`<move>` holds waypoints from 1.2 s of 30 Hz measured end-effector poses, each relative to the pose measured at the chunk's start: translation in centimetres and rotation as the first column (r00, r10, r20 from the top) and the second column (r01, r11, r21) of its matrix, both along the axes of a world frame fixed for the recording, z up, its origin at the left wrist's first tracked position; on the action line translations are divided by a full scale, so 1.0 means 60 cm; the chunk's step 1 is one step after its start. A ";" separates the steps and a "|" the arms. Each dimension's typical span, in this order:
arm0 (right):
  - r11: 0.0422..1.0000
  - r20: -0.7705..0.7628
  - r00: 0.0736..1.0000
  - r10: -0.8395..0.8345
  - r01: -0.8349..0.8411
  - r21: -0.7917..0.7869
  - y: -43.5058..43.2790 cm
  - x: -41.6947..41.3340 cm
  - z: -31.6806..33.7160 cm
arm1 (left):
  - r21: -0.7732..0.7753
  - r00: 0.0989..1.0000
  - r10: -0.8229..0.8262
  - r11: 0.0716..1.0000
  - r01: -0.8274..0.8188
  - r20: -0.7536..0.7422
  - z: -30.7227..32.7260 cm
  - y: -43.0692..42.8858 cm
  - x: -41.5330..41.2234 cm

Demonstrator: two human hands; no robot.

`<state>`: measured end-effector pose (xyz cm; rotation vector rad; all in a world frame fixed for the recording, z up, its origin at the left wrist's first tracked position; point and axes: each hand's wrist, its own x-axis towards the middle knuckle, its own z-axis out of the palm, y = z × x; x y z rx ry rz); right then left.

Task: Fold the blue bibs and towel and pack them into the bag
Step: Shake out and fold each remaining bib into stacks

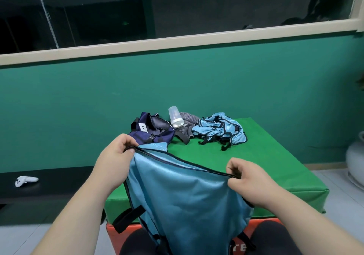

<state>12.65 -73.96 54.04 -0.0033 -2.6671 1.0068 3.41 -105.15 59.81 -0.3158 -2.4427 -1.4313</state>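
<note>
The green worktop fills the middle of the view and carries all the task's things. The largest of them is one blue bib, which is lifted in front of the person. Its lower part hangs over the near edge of the worktop, down toward the lap. Its black-trimmed top edge is stretched as a line between the two hands, and this line is the relation that matters. It runs from far-left to near-right, while the long axis of the bib falls toward the person.

The left hand pinches the far end of this edge, with thumb and fingers closed on the trim. The right hand pinches the near end in the same way, well apart from the left. I judge that a fold would bring one hand across to the other along this edge, or lay the cloth flat on the free green surface ahead.

At the back right lies a loose pile of blue bibs, not yet folded. The dark blue bag lies at the back left, just beyond the left hand, so the left hand is clearly the nearer one to it. Between bag and pile is a grey cloth, probably the towel, with a clear bottle leaning on it
</note>
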 end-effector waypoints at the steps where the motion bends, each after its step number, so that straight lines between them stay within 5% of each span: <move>1: 1.000 -0.004 1.000 -0.005 0.005 -0.022 -0.002 0.001 0.000 | -0.002 1.000 -0.004 1.000 0.004 0.009 -0.004 0.004 0.000; 13: 0.998 0.045 0.997 -0.060 0.060 0.000 0.009 0.008 0.004 | -0.007 0.994 0.080 0.997 -0.080 0.070 -0.011 -0.007 0.003; 26: 0.983 0.012 0.991 -0.131 0.128 0.134 0.054 0.005 0.032 | -0.176 0.990 0.142 0.975 -0.137 0.014 0.013 -0.022 0.001; 36: 0.971 0.025 0.988 -0.155 0.147 0.186 0.101 0.008 0.081 | -0.068 0.996 0.083 0.994 -0.080 0.039 0.029 -0.015 0.001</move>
